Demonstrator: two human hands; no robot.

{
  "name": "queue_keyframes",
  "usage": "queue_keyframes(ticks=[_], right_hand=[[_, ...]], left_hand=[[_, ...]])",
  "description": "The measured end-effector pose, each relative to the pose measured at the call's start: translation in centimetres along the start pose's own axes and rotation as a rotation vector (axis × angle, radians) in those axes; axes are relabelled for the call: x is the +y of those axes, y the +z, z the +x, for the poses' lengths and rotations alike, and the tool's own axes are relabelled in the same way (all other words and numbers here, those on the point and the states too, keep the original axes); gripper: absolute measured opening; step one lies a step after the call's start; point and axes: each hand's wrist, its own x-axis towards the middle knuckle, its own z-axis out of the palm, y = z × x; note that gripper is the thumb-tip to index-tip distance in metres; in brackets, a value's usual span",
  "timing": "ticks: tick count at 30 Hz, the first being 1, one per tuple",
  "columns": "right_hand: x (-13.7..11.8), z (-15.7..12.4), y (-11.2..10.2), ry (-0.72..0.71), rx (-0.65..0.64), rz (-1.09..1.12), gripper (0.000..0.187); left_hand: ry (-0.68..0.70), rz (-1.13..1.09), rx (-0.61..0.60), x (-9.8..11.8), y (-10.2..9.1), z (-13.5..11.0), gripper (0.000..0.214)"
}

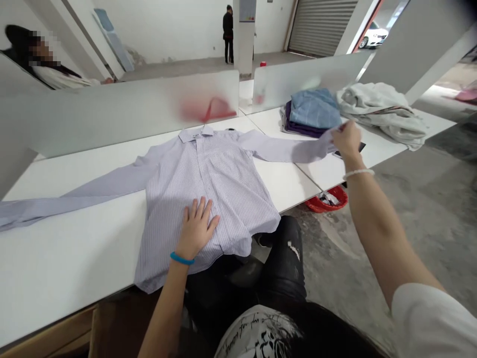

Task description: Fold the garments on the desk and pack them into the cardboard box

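Observation:
A pale lilac striped shirt [208, 184] lies face up on the white table [74, 258], collar toward the frosted divider, both sleeves spread out sideways. My left hand [197, 227] rests flat on the shirt's lower front, fingers spread. My right hand [346, 140] is stretched far right and pinches the cuff of the shirt's right-hand sleeve, holding it out over the neighbouring table.
A folded stack of blue and purple garments [311, 113] and a crumpled grey-white heap [383, 112] lie on the right table. A dark phone [360, 147] is by my right hand. A red basket [328, 200] sits on the floor. One person sits behind the divider [122, 112], another stands far off.

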Motion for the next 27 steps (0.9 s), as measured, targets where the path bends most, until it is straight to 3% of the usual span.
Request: queue_keyframes(ticks=[3,5,8,11,14,17,23,27], right_hand=[[-10.9,-1.0,-1.3,-0.246,-0.060,0.153,0.032],[-18.6,-3.8,-1.7,-0.454,-0.106,0.231,0.030],[-28.1,-11.6,-1.8,-0.863,-0.245,0.323,0.027],[-32.8,-20.8,-0.9,-1.365,-0.430,0.363,0.039],[-32.9,-27.0,1.4,-1.548,-0.511,0.350,0.034],[-30.4,-27.9,4.0,-1.520,-0.554,0.319,0.023],[-23.3,-19.6,8.2,-1.087,-0.399,0.278,0.036],[-18.9,-15.2,10.7,-0.930,-0.473,0.201,0.042]], left_hand=[[-0.005,0.008,-0.001,0.1,0.5,-0.2,0.064],[-0.006,0.011,0.007,0.0,0.4,-0.3,0.062],[-0.010,0.003,0.020,0.0,0.4,-0.4,0.061],[-0.005,-0.019,0.044,-0.1,0.6,-0.6,0.059],[0.022,-0.074,0.088,-0.5,0.7,-0.6,0.052],[0.035,-0.139,0.103,-0.9,0.6,-0.7,0.048],[-0.015,-0.165,0.015,-0.7,0.1,-0.9,0.052],[-0.042,-0.242,-0.061,-2.4,-2.2,0.9,0.048]])
